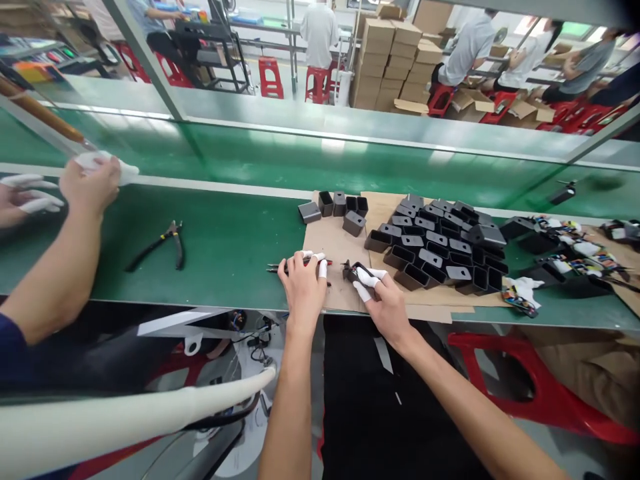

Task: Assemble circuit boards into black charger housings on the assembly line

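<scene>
1. Right hand [387, 300]: fingers closed in a pinch on a small dark part [354, 272], above the cardboard [327, 237] by the surface's [235, 233] near edge. The pinch leaves the part's left end free, presumably for access.

2. Left hand [306, 277]: fingers curled down over a slim tool [273, 269], its tips pointing left beyond the cardboard's left edge, some red at the other end. Cannot tell whether the grip is firm or the fingers only rest there.

3. White finger covers [367, 278] on both hands; likely to keep skin off the parts.

4. Cases [430, 240]: black, packed side by side on the cardboard, right of the right hand. Many show open mouths, others closed ends with a small slot. Close packing probably saves room and keeps them within reach. A smaller group [339, 203] sits at the cardboard's far left corner.

5. Cardboard probably guards the cases against scratches.

6. Wired parts [575, 250]: toward the surface's right end, perhaps grouped apart to avoid tangling.

7. Cutters [173, 230]: handles spread toward the near edge, left of the left hand, nearer a co-worker's hand [95, 187].
</scene>
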The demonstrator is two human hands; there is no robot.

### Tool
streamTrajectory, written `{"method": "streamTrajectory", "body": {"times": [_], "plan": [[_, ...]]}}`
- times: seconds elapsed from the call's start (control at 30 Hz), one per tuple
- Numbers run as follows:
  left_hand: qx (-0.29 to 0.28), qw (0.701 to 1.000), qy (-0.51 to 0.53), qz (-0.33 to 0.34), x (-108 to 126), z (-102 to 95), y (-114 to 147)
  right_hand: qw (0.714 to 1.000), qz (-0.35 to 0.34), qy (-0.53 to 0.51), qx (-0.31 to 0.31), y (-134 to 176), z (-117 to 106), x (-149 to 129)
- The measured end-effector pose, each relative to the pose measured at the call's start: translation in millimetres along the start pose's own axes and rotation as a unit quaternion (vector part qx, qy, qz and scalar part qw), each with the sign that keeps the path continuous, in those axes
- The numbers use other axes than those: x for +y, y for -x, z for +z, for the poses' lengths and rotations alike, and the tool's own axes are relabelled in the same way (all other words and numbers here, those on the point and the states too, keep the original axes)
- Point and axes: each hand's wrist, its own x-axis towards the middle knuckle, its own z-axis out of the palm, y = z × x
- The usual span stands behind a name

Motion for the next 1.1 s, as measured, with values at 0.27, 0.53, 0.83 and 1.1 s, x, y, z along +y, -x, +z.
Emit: {"method": "streamTrajectory", "body": {"times": [0.27,0.53,0.83,1.1], "plan": [[0.016,0.999,-0.02,0.02,-5,6.9,-5,0.914,0.209,-0.336,0.088,-14,-28,-49],[0.0,0.998,-0.065,0.022,-8,11.9,-8,0.604,0.448,-0.644,0.14,-17,-88,-136],[0.001,0.997,-0.076,0.018,-6,12.3,-8,0.533,0.487,-0.655,0.222,-26,-91,-150],[-0.002,0.998,-0.055,0.017,-5,9.5,-8,0.615,0.441,-0.625,0.191,-15,-84,-137]]}}
